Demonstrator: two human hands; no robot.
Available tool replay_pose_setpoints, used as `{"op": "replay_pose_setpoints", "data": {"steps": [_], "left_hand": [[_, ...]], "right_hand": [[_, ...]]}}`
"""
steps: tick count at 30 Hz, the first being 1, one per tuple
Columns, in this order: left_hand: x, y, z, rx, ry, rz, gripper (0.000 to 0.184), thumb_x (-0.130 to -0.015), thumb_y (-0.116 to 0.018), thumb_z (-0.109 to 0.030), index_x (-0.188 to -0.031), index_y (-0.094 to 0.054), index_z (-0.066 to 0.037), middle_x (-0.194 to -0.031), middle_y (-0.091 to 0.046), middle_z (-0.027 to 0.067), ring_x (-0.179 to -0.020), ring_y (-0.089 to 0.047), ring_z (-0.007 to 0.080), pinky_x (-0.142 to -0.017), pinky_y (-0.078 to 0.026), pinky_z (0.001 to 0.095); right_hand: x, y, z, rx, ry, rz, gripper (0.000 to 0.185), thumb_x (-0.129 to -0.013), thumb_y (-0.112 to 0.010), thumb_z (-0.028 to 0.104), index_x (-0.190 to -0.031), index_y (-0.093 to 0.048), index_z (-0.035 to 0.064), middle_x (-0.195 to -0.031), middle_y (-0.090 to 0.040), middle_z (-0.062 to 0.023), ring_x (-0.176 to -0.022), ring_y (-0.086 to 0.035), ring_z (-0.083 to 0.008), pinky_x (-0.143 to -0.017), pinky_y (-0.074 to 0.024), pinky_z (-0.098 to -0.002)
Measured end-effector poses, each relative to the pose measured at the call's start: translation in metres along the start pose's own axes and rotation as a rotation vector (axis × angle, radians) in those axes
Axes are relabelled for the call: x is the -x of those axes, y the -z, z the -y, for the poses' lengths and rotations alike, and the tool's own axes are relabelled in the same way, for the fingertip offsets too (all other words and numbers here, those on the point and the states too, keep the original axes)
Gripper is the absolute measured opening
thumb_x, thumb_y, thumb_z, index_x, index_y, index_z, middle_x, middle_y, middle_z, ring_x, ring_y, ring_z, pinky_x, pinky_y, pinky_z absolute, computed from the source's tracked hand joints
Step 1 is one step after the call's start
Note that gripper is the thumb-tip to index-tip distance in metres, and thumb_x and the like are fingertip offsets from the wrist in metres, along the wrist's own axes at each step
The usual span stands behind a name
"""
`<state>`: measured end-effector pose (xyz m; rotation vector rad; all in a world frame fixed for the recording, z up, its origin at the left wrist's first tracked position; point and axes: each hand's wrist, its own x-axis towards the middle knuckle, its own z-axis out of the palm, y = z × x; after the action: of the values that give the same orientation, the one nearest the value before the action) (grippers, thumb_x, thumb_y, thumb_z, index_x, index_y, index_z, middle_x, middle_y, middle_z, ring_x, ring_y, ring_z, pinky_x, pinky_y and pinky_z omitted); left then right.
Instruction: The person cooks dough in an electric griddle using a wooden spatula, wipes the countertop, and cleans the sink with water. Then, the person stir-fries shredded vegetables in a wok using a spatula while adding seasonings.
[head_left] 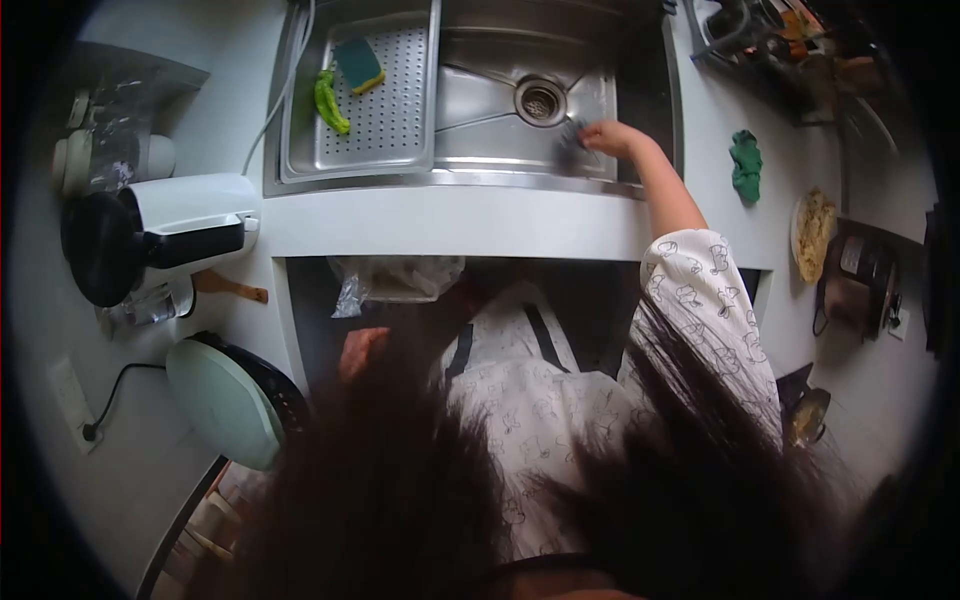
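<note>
My right hand reaches into the steel sink basin, low and to the right of the drain. Its fingers are closed on a dark grey scrubber, blurred by motion, close to the basin floor. My left hand hangs below the counter edge at the left of my body, near a clear plastic bag. Hair covers part of it, and its fingers do not show clearly.
A perforated steel tray in the sink's left side holds a green-yellow sponge and a green pepper. A white kettle and a round pale-green appliance stand left. A green cloth lies right.
</note>
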<state>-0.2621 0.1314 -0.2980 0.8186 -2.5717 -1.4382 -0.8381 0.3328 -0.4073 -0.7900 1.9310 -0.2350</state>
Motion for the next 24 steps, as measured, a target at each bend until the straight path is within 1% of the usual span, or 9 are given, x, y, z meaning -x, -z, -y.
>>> {"op": "replay_pose_setpoints", "data": {"steps": [2,3,6,8,10,12,17,20,24], "left_hand": [[-0.002,-0.006,0.023,0.328,0.152,0.01,0.015,-0.09,-0.058,-0.007,-0.102,-0.063,-0.001,-0.099,-0.061,0.0113,-0.09,-0.058,0.0212,-0.077,-0.048,0.0349],[-0.012,-0.009,-0.001,0.021,0.024,-0.026,0.014,-0.091,-0.057,-0.007,-0.102,-0.062,-0.002,-0.095,-0.058,0.0088,-0.085,-0.057,0.0182,-0.075,-0.047,0.0308],[-0.047,-0.008,-0.06,-0.048,0.023,-0.035,0.014,-0.091,-0.057,-0.009,-0.101,-0.064,-0.005,-0.092,-0.057,0.0054,-0.08,-0.057,0.0154,-0.073,-0.045,0.0265],[-0.059,-0.017,-0.071,-0.073,0.135,-0.036,0.013,-0.09,-0.057,-0.01,-0.099,-0.064,-0.004,-0.092,-0.058,0.0062,-0.081,-0.057,0.0158,-0.073,-0.046,0.027],[-0.073,-0.02,-0.079,-0.085,0.191,0.042,0.016,-0.092,-0.054,-0.012,-0.104,-0.062,-0.005,-0.095,-0.057,0.0079,-0.083,-0.057,0.0184,-0.074,-0.046,0.0292],[-0.087,-0.025,-0.091,-0.088,0.206,0.061,0.016,-0.092,-0.054,-0.011,-0.104,-0.063,-0.005,-0.095,-0.058,0.0085,-0.083,-0.057,0.0189,-0.073,-0.046,0.0293],[-0.098,-0.033,-0.118,-0.035,0.113,0.062,0.014,-0.089,-0.057,-0.009,-0.099,-0.064,-0.003,-0.093,-0.059,0.0096,-0.085,-0.058,0.0202,-0.074,-0.046,0.0283],[-0.092,-0.032,-0.134,-0.03,0.065,0.07,0.014,-0.089,-0.057,-0.011,-0.099,-0.065,-0.003,-0.092,-0.059,0.01,-0.082,-0.058,0.0205,-0.072,-0.046,0.0291],[-0.064,-0.018,-0.125,0.046,0.052,-0.05,0.015,-0.089,-0.058,-0.013,-0.096,-0.066,-0.002,-0.09,-0.058,0.0105,-0.075,-0.057,0.0203,-0.067,-0.047,0.0306]], "right_hand": [[0.048,0.01,0.039,0.311,0.11,-0.408,0.036,-0.087,-0.059,0.021,-0.122,-0.061,0.0142,-0.131,-0.054,-0.0155,-0.121,-0.051,-0.0321,-0.102,-0.038,-0.038],[0.065,0.021,0.036,0.338,0.171,-0.541,0.035,-0.087,-0.06,0.025,-0.12,-0.062,0.0143,-0.134,-0.051,-0.0176,-0.124,-0.047,-0.0324,-0.104,-0.0361,-0.0385],[0.126,0.081,-0.007,0.184,0.309,-0.841,0.038,-0.086,-0.06,0.028,-0.122,-0.061,0.0157,-0.138,-0.045,-0.0199,-0.131,-0.04,-0.0315,-0.108,-0.0325,-0.0402],[0.163,0.117,-0.074,0.414,-0.034,-1.082,0.042,-0.086,-0.059,0.026,-0.127,-0.057,0.0161,-0.139,-0.044,-0.0197,-0.133,-0.037,-0.0314,-0.108,-0.0325,-0.0405],[0.169,0.11,-0.153,0.568,-0.422,-1.043,0.044,-0.088,-0.054,0.024,-0.131,-0.052,0.0165,-0.137,-0.047,-0.0173,-0.13,-0.04,-0.0328,-0.107,-0.0341,-0.04],[0.166,0.065,-0.23,0.246,-0.283,-1.067,0.045,-0.09,-0.051,0.021,-0.135,-0.048,0.0161,-0.137,-0.047,-0.0165,-0.128,-0.042,-0.0333,-0.107,-0.0341,-0.0391],[0.19,-0.039,-0.129,0.095,-0.158,-1.354,0.041,-0.085,-0.048,0.008,-0.125,-0.056,0.0087,-0.131,-0.05,-0.0192,-0.119,-0.048,-0.035,-0.103,-0.0373,-0.0408],[0.175,-0.098,-0.047,0.143,-0.212,-1.385,0.053,-0.077,-0.05,0.003,-0.13,-0.052,0.0038,-0.134,-0.046,-0.0212,-0.121,-0.045,-0.0398,-0.103,-0.0361,-0.0461],[0.113,-0.135,0.086,0.17,0.043,-1.234,0.056,-0.07,-0.057,0.001,-0.125,-0.055,0.008,-0.135,-0.047,-0.0149,-0.12,-0.045,-0.0369,-0.101,-0.0377,-0.0476]]}}
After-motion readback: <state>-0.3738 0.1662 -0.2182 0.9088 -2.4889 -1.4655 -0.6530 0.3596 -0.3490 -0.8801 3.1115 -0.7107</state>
